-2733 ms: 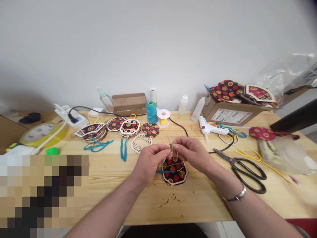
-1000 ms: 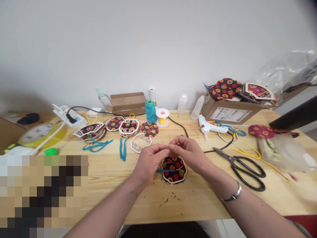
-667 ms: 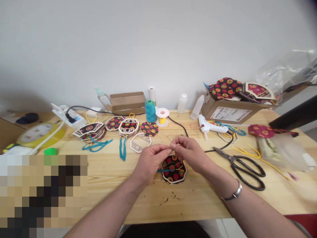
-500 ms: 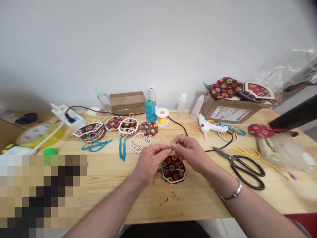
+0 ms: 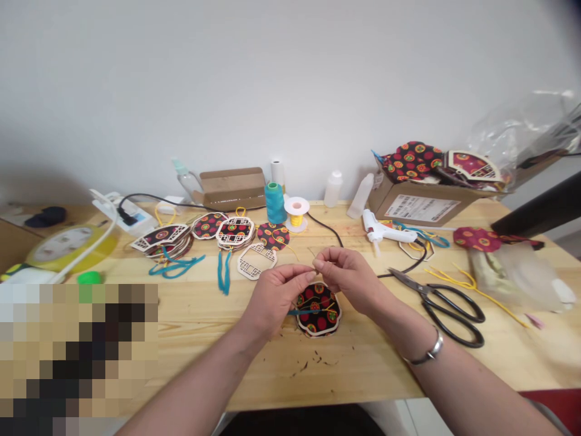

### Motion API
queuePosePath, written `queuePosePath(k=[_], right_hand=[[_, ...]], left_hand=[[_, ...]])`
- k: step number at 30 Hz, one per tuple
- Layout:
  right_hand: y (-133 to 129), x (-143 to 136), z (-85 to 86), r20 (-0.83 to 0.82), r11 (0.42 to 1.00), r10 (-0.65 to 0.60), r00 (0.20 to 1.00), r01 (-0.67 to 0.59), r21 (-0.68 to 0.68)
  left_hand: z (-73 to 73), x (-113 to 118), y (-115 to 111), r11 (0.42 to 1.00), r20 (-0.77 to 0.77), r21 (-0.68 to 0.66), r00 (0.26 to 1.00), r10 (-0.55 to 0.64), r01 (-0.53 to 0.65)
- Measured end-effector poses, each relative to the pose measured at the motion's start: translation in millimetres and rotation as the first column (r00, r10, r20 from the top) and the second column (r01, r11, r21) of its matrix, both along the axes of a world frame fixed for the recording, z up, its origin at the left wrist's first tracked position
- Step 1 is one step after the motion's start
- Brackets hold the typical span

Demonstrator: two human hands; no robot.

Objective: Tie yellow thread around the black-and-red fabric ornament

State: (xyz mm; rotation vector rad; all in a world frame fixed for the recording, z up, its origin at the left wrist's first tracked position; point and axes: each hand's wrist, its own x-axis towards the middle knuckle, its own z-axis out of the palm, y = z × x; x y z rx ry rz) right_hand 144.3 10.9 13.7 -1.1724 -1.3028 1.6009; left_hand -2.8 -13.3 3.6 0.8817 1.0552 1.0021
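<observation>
My left hand (image 5: 278, 295) and my right hand (image 5: 347, 277) meet fingertip to fingertip at the table's middle. Both are closed in a pinch on a thin yellow cord, of which only short bits show. Just below them lies a round patterned fabric piece (image 5: 313, 318) with a pale wooden rim, its upper left partly behind my left hand. A blue cord (image 5: 305, 312) and a yellow cord end (image 5: 330, 308) rest across it. Beyond my left hand are a wooden lattice frame (image 5: 249, 270) and a dark patterned disc (image 5: 273, 236).
Large black scissors (image 5: 426, 293) lie right of my right hand, with a white glue gun (image 5: 385, 231) behind. A teal thread cone (image 5: 275, 204) and yellow spool (image 5: 296, 219) stand at the back. A cardboard box (image 5: 417, 203) holds fabric pieces. Finished ornaments (image 5: 235, 232) lie left.
My fingertips have shifted very slightly against each other, still pinched together. The view has moved a little; nothing else has visibly moved.
</observation>
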Motion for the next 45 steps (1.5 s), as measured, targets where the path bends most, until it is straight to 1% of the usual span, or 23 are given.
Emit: queuePosePath(k=[7,12,16,19,23,27,31,38,42,45], right_hand=[[-0.7,-0.5,0.2,0.023,1.0,-0.005,1.0,0.005,0.01],[-0.3,-0.6,0.2,-0.003,1.0,-0.004,1.0,0.004,0.0],[1.5,1.4,-2.1,-0.047,0.997,0.054,0.997,-0.057,-0.05],[3.2,3.1,-4.0,0.005,0.996,0.082,0.997,-0.082,-0.033],[4.7,3.3,-5.1,0.042,0.999,0.05,0.998,-0.049,-0.022],[5.6,3.2,-5.6,0.087,1.0,0.02,0.996,-0.022,0.013],[6.5,4.4,-6.6,0.128,0.997,0.046,0.991,-0.054,0.056],[5.1,3.9,-4.3,0.168,0.991,0.082,0.982,-0.098,0.091],[4.9,3.7,-3.8,0.214,0.981,0.066,0.975,-0.102,0.163],[5.6,4.3,-4.4,0.281,0.968,0.025,0.959,-0.094,0.234]], left_hand=[[0.9,0.4,0.3,1.0,-0.065,-0.008,0.998,0.013,-0.013],[-1.7,-0.9,-0.4,0.999,-0.091,0.03,0.995,0.029,-0.027],[-5.2,-2.3,0.9,0.998,-0.113,0.039,0.992,0.049,-0.045],[-4.6,-2.4,1.7,0.998,-0.117,0.025,0.992,0.055,-0.053],[-1.4,-1.5,1.2,0.998,-0.103,0.016,0.993,0.057,-0.056],[-3.2,-1.8,0.4,0.999,-0.138,0.016,0.989,0.052,-0.051],[-5.6,-2.2,0.3,0.999,-0.138,0.011,0.99,0.037,-0.036],[-3.8,-2.2,0.0,0.999,-0.139,0.029,0.99,0.023,-0.019],[-3.0,-3.0,-0.6,0.999,-0.112,0.04,0.994,0.014,-0.01],[-0.8,-2.9,-0.6,0.998,-0.129,0.051,0.991,0.047,-0.04]])
